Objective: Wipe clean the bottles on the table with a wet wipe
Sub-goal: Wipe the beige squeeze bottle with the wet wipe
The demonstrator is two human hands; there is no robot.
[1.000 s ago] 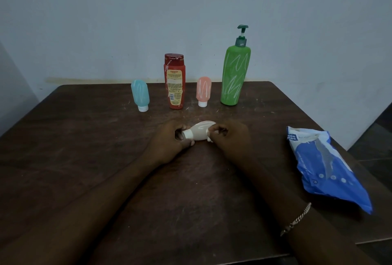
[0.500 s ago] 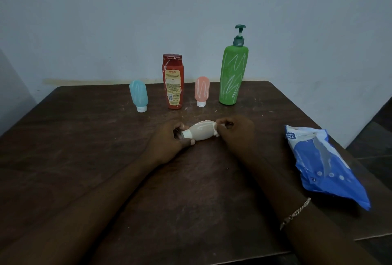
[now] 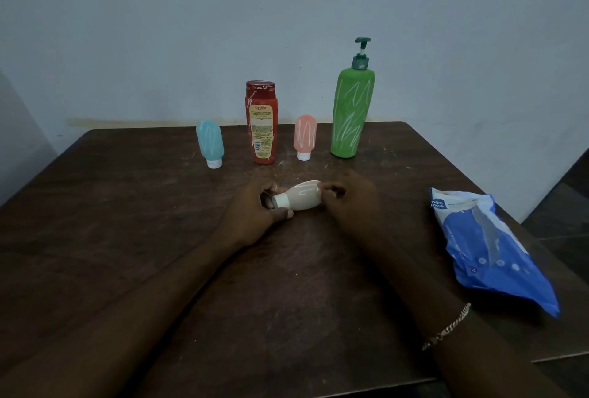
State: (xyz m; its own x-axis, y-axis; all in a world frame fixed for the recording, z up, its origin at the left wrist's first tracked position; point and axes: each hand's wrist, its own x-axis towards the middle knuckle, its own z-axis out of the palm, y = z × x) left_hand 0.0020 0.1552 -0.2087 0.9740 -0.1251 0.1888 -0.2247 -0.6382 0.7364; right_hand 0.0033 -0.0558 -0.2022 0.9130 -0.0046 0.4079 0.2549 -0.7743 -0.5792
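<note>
A small beige bottle (image 3: 302,198) with a white cap lies on its side at the middle of the dark wooden table (image 3: 127,222). My left hand (image 3: 251,216) grips its cap end. My right hand (image 3: 350,203) pinches its rounded base end with the fingertips. I cannot make out a wipe in either hand. Behind stand a small blue bottle (image 3: 209,142), a red bottle (image 3: 261,120), a small pink bottle (image 3: 305,134) and a tall green pump bottle (image 3: 352,110); the pink and green ones carry white scribble marks.
A blue and white pack of wet wipes (image 3: 487,244) lies near the table's right edge. A pale wall runs right behind the row of bottles. The floor drops away dark past the right edge.
My right hand's fingers have shifted from the bottle's near side up to its far base end. The left hand keeps its grip on the cap end.
</note>
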